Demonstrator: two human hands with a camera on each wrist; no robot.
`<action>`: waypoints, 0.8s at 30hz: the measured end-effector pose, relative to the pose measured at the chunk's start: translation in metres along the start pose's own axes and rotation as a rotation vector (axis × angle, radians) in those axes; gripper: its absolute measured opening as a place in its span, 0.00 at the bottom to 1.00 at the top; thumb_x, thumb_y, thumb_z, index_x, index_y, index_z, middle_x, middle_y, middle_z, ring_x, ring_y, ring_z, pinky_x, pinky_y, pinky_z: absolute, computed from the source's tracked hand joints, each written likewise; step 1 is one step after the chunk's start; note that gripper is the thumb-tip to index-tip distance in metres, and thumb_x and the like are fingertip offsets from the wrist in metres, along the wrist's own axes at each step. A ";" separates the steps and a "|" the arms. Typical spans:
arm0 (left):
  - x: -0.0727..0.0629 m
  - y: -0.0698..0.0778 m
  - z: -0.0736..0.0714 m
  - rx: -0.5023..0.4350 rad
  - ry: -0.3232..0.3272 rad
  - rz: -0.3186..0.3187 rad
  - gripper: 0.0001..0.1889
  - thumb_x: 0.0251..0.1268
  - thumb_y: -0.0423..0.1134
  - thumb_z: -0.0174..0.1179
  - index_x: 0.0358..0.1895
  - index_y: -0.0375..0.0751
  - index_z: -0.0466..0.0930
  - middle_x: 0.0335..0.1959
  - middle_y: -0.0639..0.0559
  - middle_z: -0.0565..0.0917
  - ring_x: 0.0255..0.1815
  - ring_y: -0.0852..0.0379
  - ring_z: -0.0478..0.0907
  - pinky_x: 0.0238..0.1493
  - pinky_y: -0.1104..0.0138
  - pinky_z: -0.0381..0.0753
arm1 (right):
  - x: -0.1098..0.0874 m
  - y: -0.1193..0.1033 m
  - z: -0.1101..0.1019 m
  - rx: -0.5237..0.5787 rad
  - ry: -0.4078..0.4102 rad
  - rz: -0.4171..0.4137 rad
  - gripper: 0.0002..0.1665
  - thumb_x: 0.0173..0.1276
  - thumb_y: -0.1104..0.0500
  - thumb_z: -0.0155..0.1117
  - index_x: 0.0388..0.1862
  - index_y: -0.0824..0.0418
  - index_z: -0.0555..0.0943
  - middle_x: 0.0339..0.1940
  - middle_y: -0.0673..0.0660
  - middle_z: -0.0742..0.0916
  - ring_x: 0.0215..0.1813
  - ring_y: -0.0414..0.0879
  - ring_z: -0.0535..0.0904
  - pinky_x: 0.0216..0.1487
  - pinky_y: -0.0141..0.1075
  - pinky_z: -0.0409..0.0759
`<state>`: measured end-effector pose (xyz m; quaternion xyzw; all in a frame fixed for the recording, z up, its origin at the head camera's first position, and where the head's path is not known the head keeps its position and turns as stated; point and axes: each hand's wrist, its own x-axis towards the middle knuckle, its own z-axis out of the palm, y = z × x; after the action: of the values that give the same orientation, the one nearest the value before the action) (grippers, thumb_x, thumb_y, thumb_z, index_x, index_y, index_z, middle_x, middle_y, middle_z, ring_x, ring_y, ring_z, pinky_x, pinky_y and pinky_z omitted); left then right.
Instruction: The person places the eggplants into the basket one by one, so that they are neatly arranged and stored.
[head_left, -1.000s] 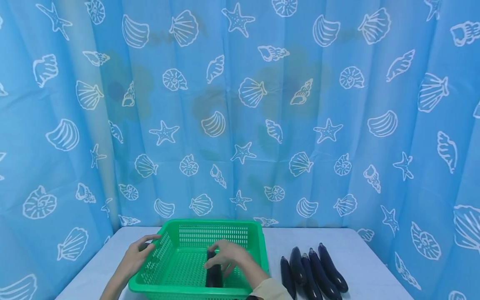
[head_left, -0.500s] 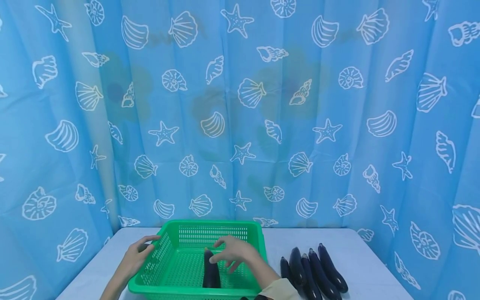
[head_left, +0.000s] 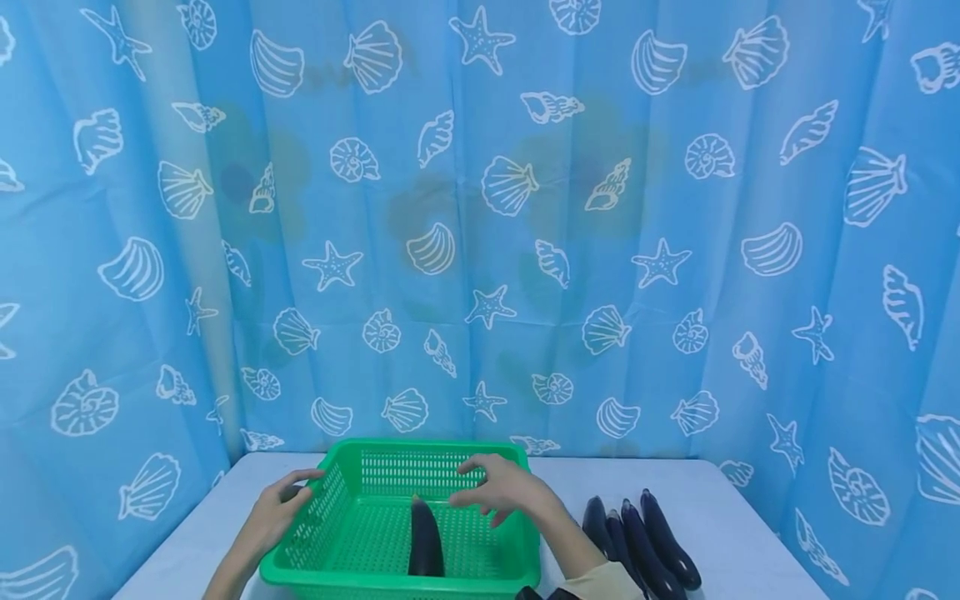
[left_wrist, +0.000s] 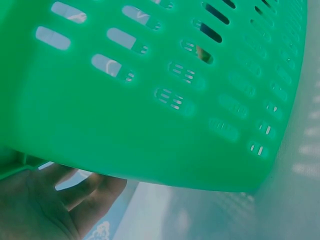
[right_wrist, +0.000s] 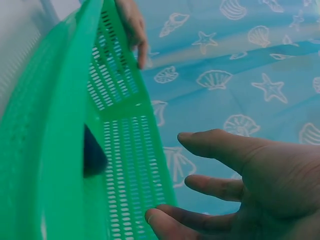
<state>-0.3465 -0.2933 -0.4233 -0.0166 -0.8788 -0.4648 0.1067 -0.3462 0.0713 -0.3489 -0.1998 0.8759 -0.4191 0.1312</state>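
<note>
A green plastic basket (head_left: 397, 581) with slotted walls stands on the table, and one dark purple eggplant (head_left: 426, 542) lies inside it, stem end away from me. My left hand (head_left: 273, 515) holds the basket's left rim, its fingers reaching over the edge; in the left wrist view that hand (left_wrist: 65, 202) shows beside the outer wall. Above the basket's right side hovers my right hand (head_left: 498, 492), fingers spread and holding nothing. From the right wrist, the same hand (right_wrist: 240, 185) appears with its thumb and fingers apart, and the eggplant (right_wrist: 94, 154) is partly hidden by the near wall.
Several eggplants (head_left: 647, 542) lie side by side on the white table (head_left: 720, 517) right of the basket, partly covered by my right forearm. A blue curtain (head_left: 465, 250) with white seashell prints hangs behind the table and along both sides.
My right hand has let go of the eggplant in the basket and moved up and to the right. The eggplant now lies free there. My left hand has stayed at the rim.
</note>
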 end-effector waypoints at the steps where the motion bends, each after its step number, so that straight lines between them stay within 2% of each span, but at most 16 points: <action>1: 0.000 0.001 0.000 -0.005 -0.001 -0.002 0.20 0.76 0.41 0.50 0.66 0.40 0.74 0.54 0.34 0.82 0.49 0.46 0.83 0.48 0.56 0.86 | -0.002 0.000 -0.003 0.002 0.000 -0.006 0.33 0.63 0.49 0.71 0.65 0.57 0.75 0.53 0.64 0.83 0.37 0.52 0.85 0.32 0.49 0.91; 5: 0.000 0.002 -0.001 -0.016 -0.008 0.005 0.20 0.77 0.42 0.50 0.66 0.39 0.73 0.54 0.34 0.82 0.48 0.48 0.83 0.47 0.58 0.86 | -0.008 0.003 -0.013 0.013 0.005 -0.040 0.34 0.64 0.48 0.70 0.66 0.59 0.74 0.52 0.65 0.84 0.37 0.49 0.85 0.31 0.47 0.91; 12: -0.001 0.002 -0.001 -0.011 -0.004 -0.004 0.20 0.77 0.41 0.49 0.66 0.40 0.74 0.54 0.35 0.82 0.49 0.48 0.83 0.48 0.57 0.86 | -0.020 0.014 -0.025 -0.003 0.026 -0.069 0.35 0.65 0.46 0.69 0.67 0.58 0.72 0.50 0.64 0.84 0.36 0.47 0.84 0.28 0.43 0.90; 20: -0.001 0.002 0.000 -0.026 -0.007 -0.007 0.23 0.77 0.48 0.50 0.66 0.40 0.73 0.51 0.37 0.83 0.44 0.51 0.83 0.45 0.60 0.86 | -0.028 0.026 -0.029 -0.008 0.058 -0.066 0.39 0.63 0.42 0.70 0.68 0.58 0.72 0.48 0.61 0.84 0.35 0.46 0.84 0.26 0.41 0.88; 24: -0.001 0.000 0.001 -0.019 -0.009 -0.001 0.24 0.77 0.50 0.49 0.66 0.40 0.73 0.52 0.36 0.83 0.45 0.51 0.83 0.46 0.60 0.86 | -0.030 0.032 -0.030 -0.006 0.072 -0.082 0.38 0.63 0.43 0.70 0.67 0.58 0.73 0.45 0.60 0.85 0.35 0.47 0.83 0.26 0.40 0.88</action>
<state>-0.3457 -0.2924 -0.4235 -0.0193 -0.8749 -0.4730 0.1026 -0.3394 0.1241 -0.3540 -0.2205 0.8725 -0.4283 0.0816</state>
